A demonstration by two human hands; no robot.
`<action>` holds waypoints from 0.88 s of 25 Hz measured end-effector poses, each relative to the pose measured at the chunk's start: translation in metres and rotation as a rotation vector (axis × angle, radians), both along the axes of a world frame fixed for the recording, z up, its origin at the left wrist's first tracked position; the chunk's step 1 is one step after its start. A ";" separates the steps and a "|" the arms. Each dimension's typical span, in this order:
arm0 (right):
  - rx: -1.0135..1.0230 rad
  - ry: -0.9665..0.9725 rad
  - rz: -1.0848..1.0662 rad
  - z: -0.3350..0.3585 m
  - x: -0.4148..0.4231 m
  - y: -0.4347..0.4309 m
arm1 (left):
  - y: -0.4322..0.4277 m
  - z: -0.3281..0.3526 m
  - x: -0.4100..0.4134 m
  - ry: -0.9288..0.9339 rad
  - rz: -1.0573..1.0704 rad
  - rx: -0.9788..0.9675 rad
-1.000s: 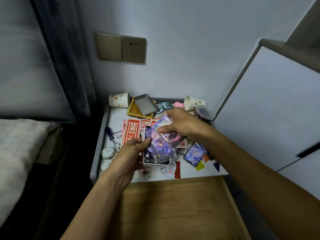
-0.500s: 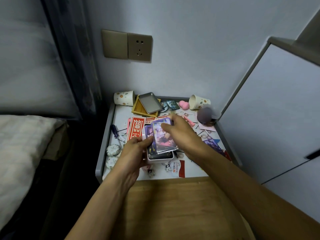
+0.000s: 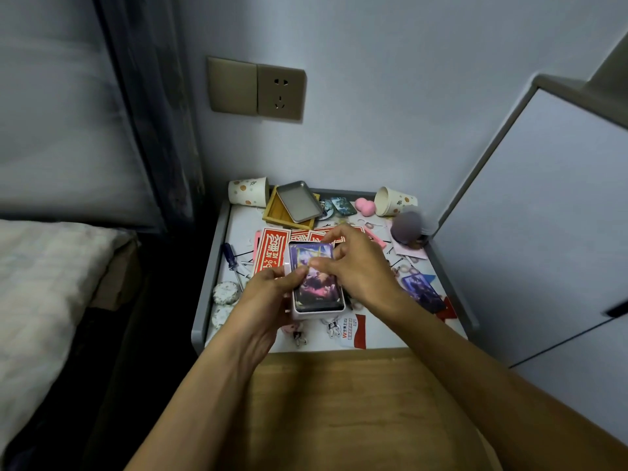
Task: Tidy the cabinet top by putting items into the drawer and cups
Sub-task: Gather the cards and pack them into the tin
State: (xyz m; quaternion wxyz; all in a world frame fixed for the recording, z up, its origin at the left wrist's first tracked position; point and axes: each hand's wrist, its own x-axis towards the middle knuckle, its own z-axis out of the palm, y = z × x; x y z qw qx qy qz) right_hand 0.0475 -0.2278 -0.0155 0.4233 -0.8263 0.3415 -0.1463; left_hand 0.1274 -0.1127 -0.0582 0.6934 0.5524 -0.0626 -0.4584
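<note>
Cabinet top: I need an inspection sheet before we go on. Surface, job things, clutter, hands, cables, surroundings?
Surface: cabinet top, white with a grey rim, crowded.
Job's things: case with cards inside, held over the top; left cup and right cup on their sides at the back; drawer open in front.
Clutter: red envelopes, screwdriver, metal lid on wooden tray, pink sponge, loose card.
Hands: left hand grips the case; right hand pinches the cards.
Cables: nothing seen.
Surroundings: socket, bed left, wardrobe right.
</note>
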 end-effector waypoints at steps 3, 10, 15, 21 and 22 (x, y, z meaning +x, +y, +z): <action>-0.134 0.025 0.028 -0.001 -0.002 0.000 | 0.000 0.001 -0.003 -0.007 -0.009 -0.006; -0.491 0.149 0.257 0.004 -0.009 -0.010 | -0.003 0.002 -0.005 0.003 0.023 0.004; -0.554 0.328 0.611 0.013 -0.013 -0.022 | 0.001 0.004 -0.002 -0.018 0.006 0.026; -0.646 0.320 0.677 0.003 -0.014 -0.020 | 0.002 0.001 -0.001 -0.034 0.003 0.061; -0.661 0.321 0.692 0.003 -0.015 -0.020 | 0.003 0.001 -0.001 -0.037 -0.004 0.066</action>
